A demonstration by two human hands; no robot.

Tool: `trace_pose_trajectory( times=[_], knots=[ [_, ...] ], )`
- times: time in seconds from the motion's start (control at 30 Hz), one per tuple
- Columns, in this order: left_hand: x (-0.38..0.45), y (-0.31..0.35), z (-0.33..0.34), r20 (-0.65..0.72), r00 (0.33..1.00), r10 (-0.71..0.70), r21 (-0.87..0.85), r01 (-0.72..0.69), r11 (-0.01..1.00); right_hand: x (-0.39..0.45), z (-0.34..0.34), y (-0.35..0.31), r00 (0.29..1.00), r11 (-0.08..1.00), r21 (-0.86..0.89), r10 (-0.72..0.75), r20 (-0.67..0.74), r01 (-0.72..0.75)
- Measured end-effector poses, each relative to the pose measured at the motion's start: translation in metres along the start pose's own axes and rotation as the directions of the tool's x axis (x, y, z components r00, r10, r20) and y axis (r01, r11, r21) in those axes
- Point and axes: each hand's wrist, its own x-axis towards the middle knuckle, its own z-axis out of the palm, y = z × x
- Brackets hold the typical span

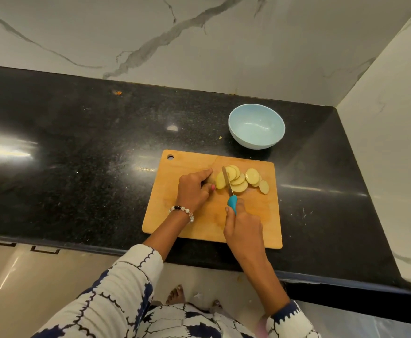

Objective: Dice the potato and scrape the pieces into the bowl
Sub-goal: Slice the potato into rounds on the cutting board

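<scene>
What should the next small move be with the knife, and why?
Probably press the knife down through the potato end that the left hand holds, finishing another slice. The right hand has the blade set against it, round slices lie uncut into dice, and the bowl holds nothing yet.

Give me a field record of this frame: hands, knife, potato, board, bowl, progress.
left hand: holds the uncut potato end on the board
right hand: grips the knife by its blue handle
knife: blade down at the potato, between end and slices
slices: round, fanned out right of the blade, not diced
board: wooden, on the black counter
bowl: light blue, empty, beyond the board
progress: slicing stage; nothing in bowl
</scene>
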Motion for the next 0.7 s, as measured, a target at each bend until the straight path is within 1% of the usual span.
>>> trace_pose_trajectory(
  times=[0.07, 0.13, 0.4, 0.53, 0.7],
  knots=[
    [-0.001, 0.0, 0.0, 0.0, 1.0, 0.011, -0.007, -0.011, 1.0, -0.003, -0.002, -0.006, 0.999, 0.998, 0.054, -0.039, 0.019, 0.038],
    [-0.001, -0.001, 0.0, -0.004, 1.0, 0.006, -0.022, -0.006, 1.0, -0.002, -0.002, -0.009, 0.999, 0.997, 0.056, -0.05, 0.019, 0.049],
    [0.0, -0.002, 0.0, -0.003, 1.0, -0.008, -0.058, 0.008, 0.998, 0.005, 0.004, -0.015, 0.997, 0.993, -0.11, -0.027, 0.067, 0.035],
    [0.002, -0.004, 0.0, -0.007, 1.0, -0.01, -0.067, 0.01, 0.998, 0.005, 0.002, -0.02, 0.995, 0.983, -0.172, -0.041, 0.095, 0.057],
    [0.003, -0.006, 0.002, -0.016, 1.0, -0.018, -0.056, 0.018, 0.998, 0.009, 0.001, -0.025, 0.996, 0.968, -0.241, -0.048, 0.08, 0.066]
  ],
)
